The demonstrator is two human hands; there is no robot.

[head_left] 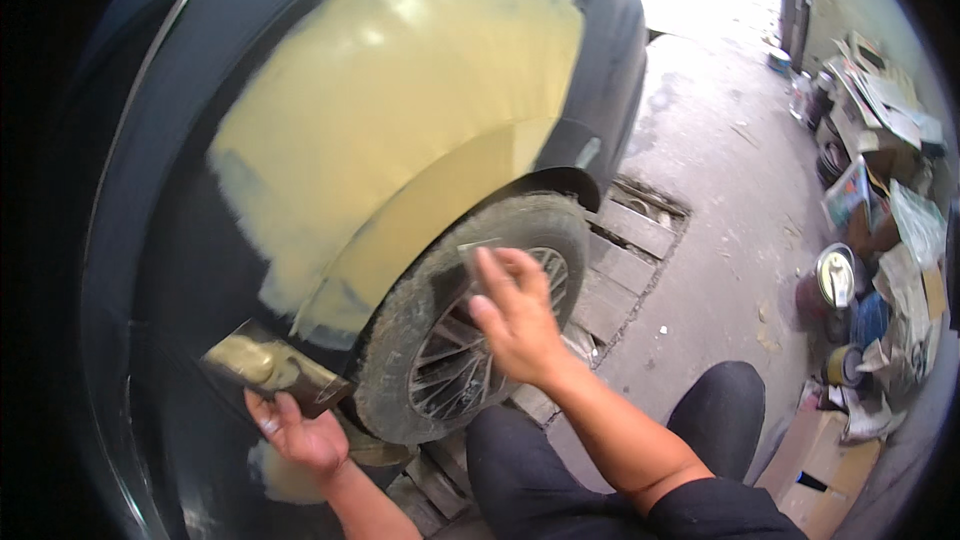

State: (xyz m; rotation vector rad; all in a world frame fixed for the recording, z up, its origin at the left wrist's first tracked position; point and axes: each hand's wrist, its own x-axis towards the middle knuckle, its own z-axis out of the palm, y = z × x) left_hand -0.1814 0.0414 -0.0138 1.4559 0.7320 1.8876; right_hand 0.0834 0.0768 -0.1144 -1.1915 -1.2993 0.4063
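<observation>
My left hand (pixel 305 435) grips a flat mixing board (pixel 323 397) by its lower edge, beside the car's dark body panel. A lump of pale yellow body filler (pixel 250 360) lies on the board. My right hand (pixel 520 325) pinches a thin, flat spreader (pixel 476 249) in front of the tyre (pixel 395 355); the fingers partly hide the spreader. Above the wheel, a broad coat of yellow filler (pixel 400 100) covers the fender and follows the wheel arch. Its edges look feathered and streaky against the dark paint.
Wooden slats (pixel 640 225) cover a floor channel beside the wheel. Along the right wall stand an open-topped can (pixel 835 278), a smaller tin (pixel 845 365), papers and plastic bags. A cardboard box (pixel 810 445) lies nearer, right of my knee (pixel 720 405).
</observation>
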